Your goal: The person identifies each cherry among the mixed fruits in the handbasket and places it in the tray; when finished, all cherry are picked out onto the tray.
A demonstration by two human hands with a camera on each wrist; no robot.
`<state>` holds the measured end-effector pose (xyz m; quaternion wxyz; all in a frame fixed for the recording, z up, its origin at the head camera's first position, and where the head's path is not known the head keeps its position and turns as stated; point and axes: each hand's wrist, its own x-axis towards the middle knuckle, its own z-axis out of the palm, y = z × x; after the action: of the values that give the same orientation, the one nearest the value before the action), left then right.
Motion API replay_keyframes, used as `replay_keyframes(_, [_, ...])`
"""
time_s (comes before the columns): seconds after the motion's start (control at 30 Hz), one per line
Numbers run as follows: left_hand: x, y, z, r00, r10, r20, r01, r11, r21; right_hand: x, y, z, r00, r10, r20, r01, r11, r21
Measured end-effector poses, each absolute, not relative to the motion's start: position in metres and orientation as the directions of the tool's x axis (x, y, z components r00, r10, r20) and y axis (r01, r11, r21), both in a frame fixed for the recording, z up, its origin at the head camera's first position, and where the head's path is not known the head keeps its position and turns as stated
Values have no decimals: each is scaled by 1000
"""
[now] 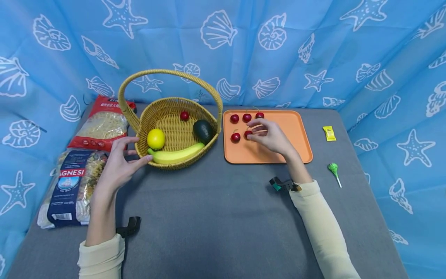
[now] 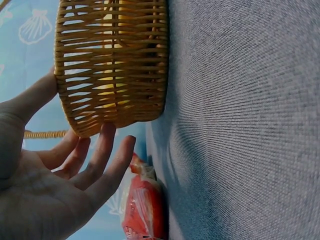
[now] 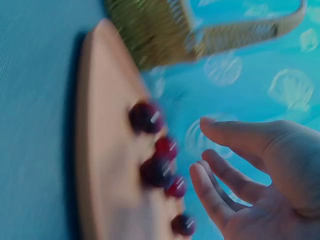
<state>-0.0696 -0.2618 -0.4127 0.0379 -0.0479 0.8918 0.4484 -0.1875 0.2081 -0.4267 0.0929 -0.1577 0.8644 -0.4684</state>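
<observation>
A wicker basket (image 1: pixel 170 101) with a tall arched handle holds a lemon (image 1: pixel 156 139), a banana (image 1: pixel 179 154), an avocado (image 1: pixel 203 131) and one cherry (image 1: pixel 184 116). My left hand (image 1: pixel 113 170) grips its left end, the thumb at the rim and the fingers against the woven side (image 2: pixel 110 85). Several red cherries (image 1: pixel 235 137) lie on the left part of an orange tray (image 1: pixel 275 155). Above that tray is my right hand (image 1: pixel 271 137), fingertips right by a cherry (image 1: pixel 248 134). In the right wrist view, thumb and fingers stand apart with nothing between them.
At the left lie a red bag of pasta (image 1: pixel 104 124) and a blue-labelled pasta bag (image 1: pixel 69 186). Right of the tray are a yellow wrapped candy (image 1: pixel 329 133) and a green lollipop (image 1: pixel 333 169). A blue shell-patterned curtain (image 1: pixel 240 46) hangs behind the grey table (image 1: pixel 209 217).
</observation>
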Motion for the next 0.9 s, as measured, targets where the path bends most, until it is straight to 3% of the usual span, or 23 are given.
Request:
replay_keyframes(0.33, [-69, -261, -412, -993, -49, -111, -118, 597, 793, -149, 162, -378, -853, -479, 208, -354, 236, -905])
replay_keyframes(0.53, [-69, -260, -413, -993, -56, -108, -120, 599, 792, -140, 116, -368, -782, -566, 261, -389, 116, -914])
replay_keyframes(0.7, [-69, -261, -413, -992, -61, -111, -125, 601, 789, -152, 66, -368, -756, -607, 247, -402, 132, -906])
replay_keyframes(0.9, [-70, -260, -413, -991, -57, -119, -130, 601, 789, -188, 14, -377, -803, -581, 136, -373, 312, -874])
